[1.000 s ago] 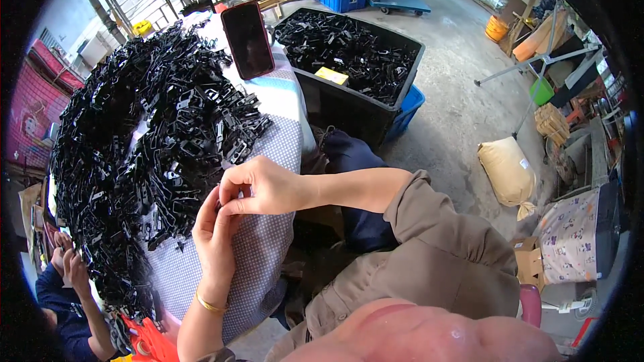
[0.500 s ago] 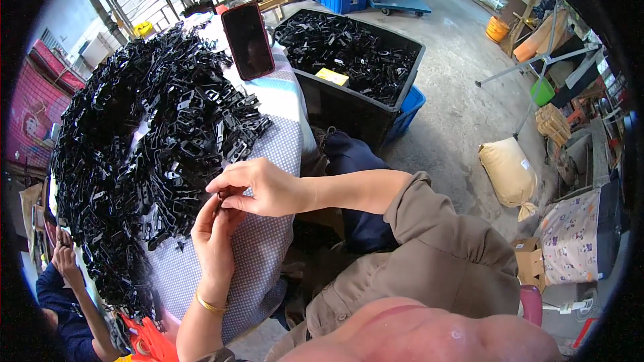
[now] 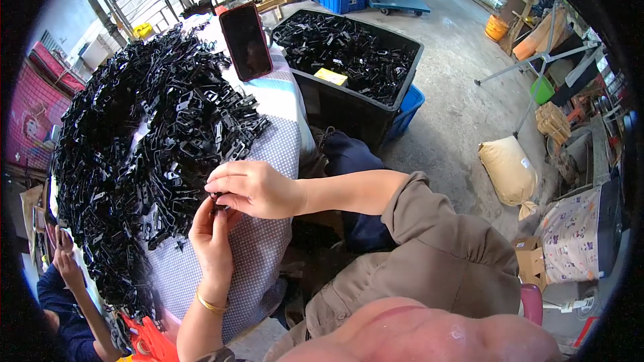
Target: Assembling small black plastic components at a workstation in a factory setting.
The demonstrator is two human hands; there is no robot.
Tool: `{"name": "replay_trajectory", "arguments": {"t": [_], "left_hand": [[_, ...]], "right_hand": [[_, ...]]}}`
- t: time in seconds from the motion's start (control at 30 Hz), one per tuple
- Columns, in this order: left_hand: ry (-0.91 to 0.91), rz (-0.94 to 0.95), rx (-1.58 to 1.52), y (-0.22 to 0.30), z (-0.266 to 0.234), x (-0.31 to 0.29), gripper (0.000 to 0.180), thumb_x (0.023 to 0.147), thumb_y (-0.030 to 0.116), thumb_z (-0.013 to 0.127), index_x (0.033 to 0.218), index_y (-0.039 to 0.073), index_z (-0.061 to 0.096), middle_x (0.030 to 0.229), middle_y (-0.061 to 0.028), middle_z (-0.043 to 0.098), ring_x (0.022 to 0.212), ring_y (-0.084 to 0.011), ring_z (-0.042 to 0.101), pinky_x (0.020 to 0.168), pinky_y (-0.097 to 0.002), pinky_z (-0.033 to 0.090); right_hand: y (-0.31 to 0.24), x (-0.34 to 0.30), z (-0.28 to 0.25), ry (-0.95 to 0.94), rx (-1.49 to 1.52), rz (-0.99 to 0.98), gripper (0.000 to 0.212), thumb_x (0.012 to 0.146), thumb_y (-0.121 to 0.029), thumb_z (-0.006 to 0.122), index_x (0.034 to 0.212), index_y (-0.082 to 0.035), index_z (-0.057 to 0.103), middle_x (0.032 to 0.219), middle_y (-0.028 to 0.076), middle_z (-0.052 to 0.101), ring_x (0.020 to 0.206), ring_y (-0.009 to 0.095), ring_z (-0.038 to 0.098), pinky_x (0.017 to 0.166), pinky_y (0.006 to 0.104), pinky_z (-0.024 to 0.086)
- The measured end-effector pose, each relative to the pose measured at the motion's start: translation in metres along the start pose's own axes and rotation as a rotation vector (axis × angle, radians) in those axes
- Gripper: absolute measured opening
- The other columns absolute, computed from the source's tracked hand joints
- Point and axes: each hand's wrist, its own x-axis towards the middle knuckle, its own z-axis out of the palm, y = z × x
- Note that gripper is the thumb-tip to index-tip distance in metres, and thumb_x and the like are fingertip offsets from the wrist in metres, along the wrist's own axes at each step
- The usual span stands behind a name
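Note:
My left hand [image 3: 213, 245], with a gold bangle on its wrist, is closed in a pinch at the near right edge of the heap. Against its fingertips my right hand [image 3: 258, 189] is pinching too. Between them shows a small black part [image 3: 216, 200], mostly hidden by the fingers. A large heap of black plastic or metal clips [image 3: 168, 134] covers much of the table. The patterned tablecloth [image 3: 258, 248] lies beneath both hands.
A phone [image 3: 246, 43] stands at the table's far side. Beyond my right forearm is a black bin [image 3: 342, 104] of similar parts, with a yellow box [image 3: 331, 77] in it. Another person's hand [image 3: 66, 265] is at the left. A tan sack [image 3: 508, 171] lies on the floor.
My hands have hardly moved. The right fingers have shifted slightly around the small black part, and the view has moved a little.

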Motion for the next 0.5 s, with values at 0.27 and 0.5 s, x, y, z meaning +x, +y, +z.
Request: {"name": "replay_trajectory", "arguments": {"t": [0.27,0.5], "left_hand": [[0.021,0.060,0.239,-0.004,0.001,0.000,0.032,0.086,0.002,0.052,0.117,-0.005,0.048,0.103,-0.0080,0.058,0.088,-0.0132,0.057,0.076,-0.0241,0.049],[0.034,-0.030,0.105,0.008,0.011,0.005,0.033,0.088,0.004,0.049,0.119,-0.004,0.046,0.104,-0.0107,0.057,0.085,-0.0156,0.059,0.076,-0.0246,0.049]], "right_hand": [[-0.005,-0.003,0.005,-0.003,-0.128,-0.073,0.031,0.071,-0.009,0.064,0.102,-0.004,0.059,0.095,0.013,0.056,0.083,0.028,0.055,0.074,0.0361,0.047],[0.001,0.014,-0.016,-0.037,0.015,0.168,0.034,0.070,-0.001,0.060,0.103,-0.007,0.061,0.088,0.008,0.055,0.073,0.019,0.055,0.065,0.0275,0.046]]}}
